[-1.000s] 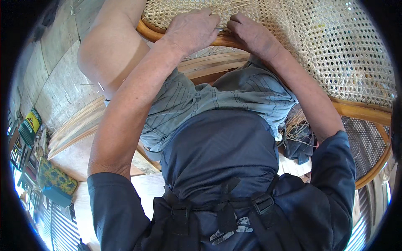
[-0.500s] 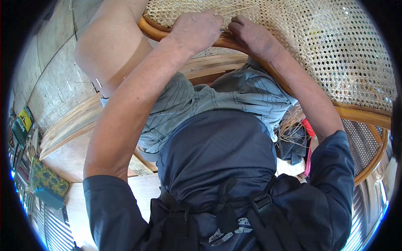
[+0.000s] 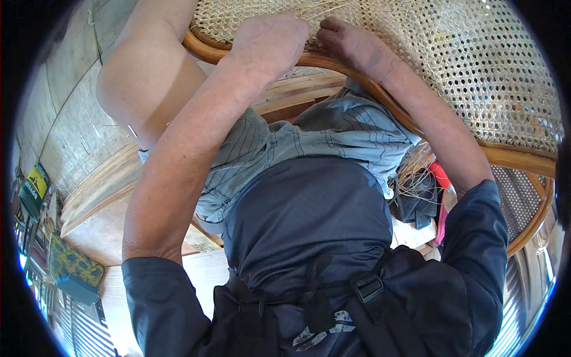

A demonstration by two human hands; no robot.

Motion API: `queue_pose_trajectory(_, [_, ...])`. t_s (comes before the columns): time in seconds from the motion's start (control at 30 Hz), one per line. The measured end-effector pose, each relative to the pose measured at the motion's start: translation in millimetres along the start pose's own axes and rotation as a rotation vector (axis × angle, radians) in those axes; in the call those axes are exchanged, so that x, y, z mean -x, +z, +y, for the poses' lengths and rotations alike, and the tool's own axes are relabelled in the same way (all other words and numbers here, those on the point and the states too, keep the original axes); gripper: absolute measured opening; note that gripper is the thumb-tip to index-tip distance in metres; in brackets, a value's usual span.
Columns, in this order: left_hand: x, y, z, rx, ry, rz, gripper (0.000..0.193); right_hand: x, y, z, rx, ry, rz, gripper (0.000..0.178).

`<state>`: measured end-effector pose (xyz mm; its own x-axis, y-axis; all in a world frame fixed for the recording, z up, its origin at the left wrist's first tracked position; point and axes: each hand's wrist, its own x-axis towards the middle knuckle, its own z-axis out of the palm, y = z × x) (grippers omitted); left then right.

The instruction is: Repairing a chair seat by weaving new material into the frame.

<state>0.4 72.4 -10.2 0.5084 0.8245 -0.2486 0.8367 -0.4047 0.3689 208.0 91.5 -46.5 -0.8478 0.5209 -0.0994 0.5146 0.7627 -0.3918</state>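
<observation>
My own dark-clad torso fills the lower half and hides whatever lies beneath it. Above it I see the woven cane panel [image 3: 476, 77], pale honeycomb mesh in a curved brown wooden frame [image 3: 511, 156], running off the top and right edges. My left hand [image 3: 270, 41] rests curled on the frame's rim, knuckles up, so I cannot tell what its fingers grip. My right hand [image 3: 357, 44] lies just beside it, fingertips bent into loose cane strands [image 3: 324, 13] at the weave's edge.
</observation>
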Motion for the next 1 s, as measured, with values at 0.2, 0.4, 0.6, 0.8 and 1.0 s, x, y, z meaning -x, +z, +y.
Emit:
queue_pose_trajectory(0.2, [1,1,-10,0.023,-0.047,-0.007,0.021,-3,-6,-7,-0.06,0.148,-0.053,0.015])
queue_pose_trajectory(0.4, [9,10,-18,0.103,-0.053,0.102,0.022,-6,-1,-18,-0.247,0.476,0.013,0.019])
queue_pose_trajectory(0.6, [11,15,-21,0.191,-0.099,0.069,0.025,-19,0,-19,-0.298,0.597,-0.034,0.019])
queue_pose_trajectory(0.8, [12,18,-21,0.259,-0.163,0.061,0.024,-13,7,-23,-0.276,0.366,0.184,0.015])
queue_pose_trajectory(1.0, [9,19,-19,0.274,-0.156,0.09,0.023,2,25,-30,-0.088,0.422,0.256,0.022])
